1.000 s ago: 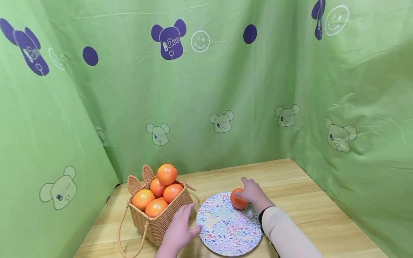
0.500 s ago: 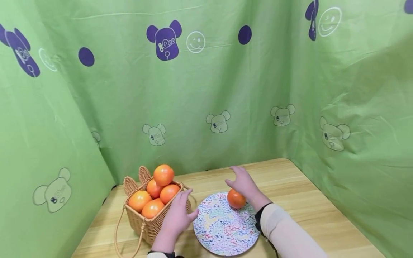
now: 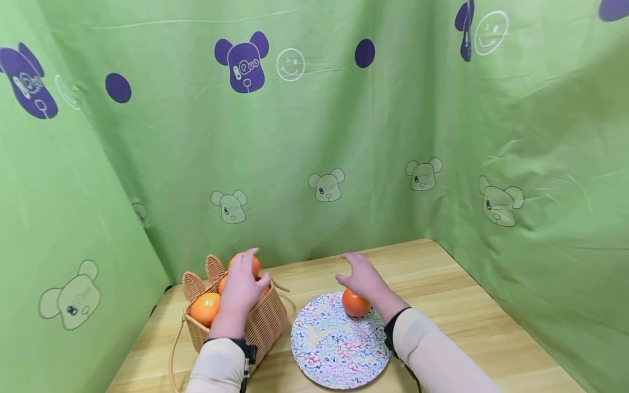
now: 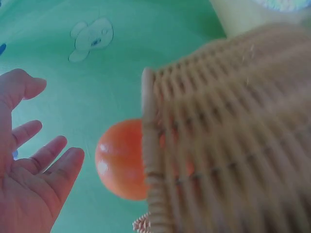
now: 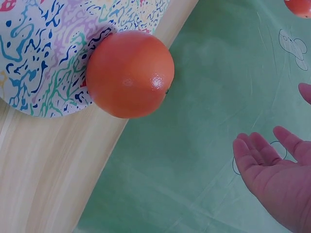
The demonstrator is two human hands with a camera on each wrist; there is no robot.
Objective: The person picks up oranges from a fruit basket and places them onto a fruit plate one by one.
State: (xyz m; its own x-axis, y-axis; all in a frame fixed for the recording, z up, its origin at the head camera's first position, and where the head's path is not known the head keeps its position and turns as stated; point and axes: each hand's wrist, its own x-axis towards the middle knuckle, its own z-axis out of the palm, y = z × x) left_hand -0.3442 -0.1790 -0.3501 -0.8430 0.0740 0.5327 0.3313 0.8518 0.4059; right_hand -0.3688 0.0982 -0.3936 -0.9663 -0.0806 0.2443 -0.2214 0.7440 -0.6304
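My left hand [image 3: 241, 289] is raised over the wicker basket [image 3: 269, 325], fingers spread, close to the topmost orange [image 3: 255, 266]. In the left wrist view, a gap separates the hand [image 4: 36, 179] from an orange [image 4: 119, 160] that shows beyond the basket's rim [image 4: 150, 126]. Several oranges fill the basket, partly hidden by my left hand and forearm. On the round, multicoloured patterned plate [image 3: 334, 349] lies a single orange [image 3: 355, 304]. Just above and behind it hovers my right hand [image 3: 365, 279], holding nothing; the right wrist view shows that hand [image 5: 277, 170] apart from the orange [image 5: 129, 75].
Both basket and plate stand on a light wooden table [image 3: 457, 305], basket to the left. Ear-shaped wicker pieces [image 3: 214, 268] rise from the basket's back, and a thin handle [image 3: 174, 349] hangs at its side. A green printed curtain [image 3: 295, 136] surrounds the table.
My right hand has let go of the orange on the plate and lifted off it. My left hand has moved from beside the basket up and left, over the oranges in it.
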